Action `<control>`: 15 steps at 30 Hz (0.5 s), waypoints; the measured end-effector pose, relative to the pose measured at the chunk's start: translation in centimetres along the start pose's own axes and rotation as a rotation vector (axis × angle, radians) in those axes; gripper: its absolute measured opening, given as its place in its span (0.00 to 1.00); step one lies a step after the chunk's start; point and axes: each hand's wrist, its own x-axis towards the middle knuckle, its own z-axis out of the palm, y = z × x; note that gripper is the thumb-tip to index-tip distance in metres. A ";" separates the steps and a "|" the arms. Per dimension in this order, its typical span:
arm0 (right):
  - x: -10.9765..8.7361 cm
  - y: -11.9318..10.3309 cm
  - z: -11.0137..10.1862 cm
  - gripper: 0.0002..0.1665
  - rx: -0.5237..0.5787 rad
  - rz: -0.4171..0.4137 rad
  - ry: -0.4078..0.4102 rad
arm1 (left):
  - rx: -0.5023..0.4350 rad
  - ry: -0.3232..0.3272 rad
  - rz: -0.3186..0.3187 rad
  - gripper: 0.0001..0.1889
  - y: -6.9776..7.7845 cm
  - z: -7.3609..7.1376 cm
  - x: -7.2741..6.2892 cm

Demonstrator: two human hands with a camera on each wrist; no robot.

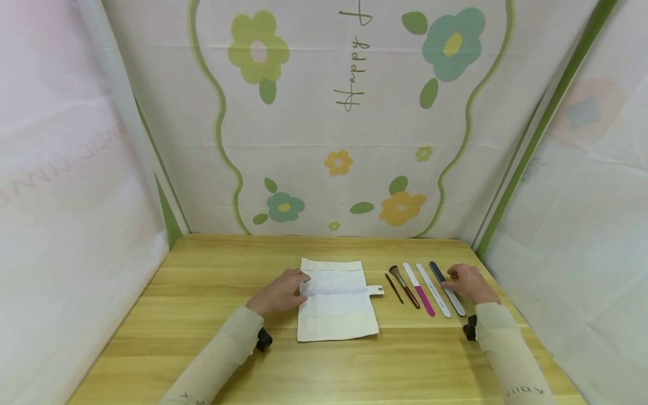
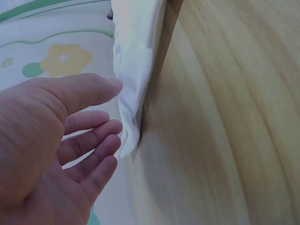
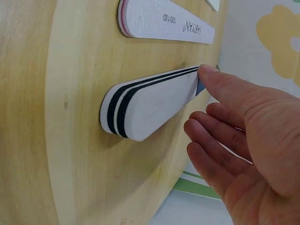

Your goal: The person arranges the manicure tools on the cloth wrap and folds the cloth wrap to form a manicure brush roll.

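A white cloth roll-up case [image 1: 336, 315] lies unfolded on the table, a snap tab [image 1: 376, 290] sticking out on its right. My left hand [image 1: 283, 292] is at the case's left edge, thumb and fingers loosely bent and apart; in the left wrist view the fingertips [image 2: 114, 126] overlap the cloth's edge [image 2: 133, 79]. On the right, my right hand [image 1: 471, 283] is beside a black-and-white nail file [image 1: 448, 289]. The right wrist view has the thumb [image 3: 211, 70] right at that thick file's [image 3: 159, 103] edge, the other fingers loosely curved beside it.
Left of that file lie a white printed nail file [image 1: 433, 291], a white-and-pink nail file [image 1: 419, 289], a brush [image 1: 404, 287] and a thin dark stick [image 1: 394, 288]. Flower-printed cloth [image 1: 304, 129] hangs behind the wooden table [image 1: 324, 371] and along both sides.
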 end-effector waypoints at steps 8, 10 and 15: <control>0.3 -0.9 0.1 0.26 -0.003 0.011 -0.041 | 0.008 0.004 0.022 0.16 -0.4 0.3 0.2; 0.4 -1.0 0.0 0.21 -0.001 0.019 -0.059 | 0.021 0.009 0.032 0.14 -0.5 0.4 0.4; 0.6 -1.2 -0.2 0.13 0.018 0.047 -0.076 | 0.057 0.025 0.077 0.07 -0.9 0.6 0.8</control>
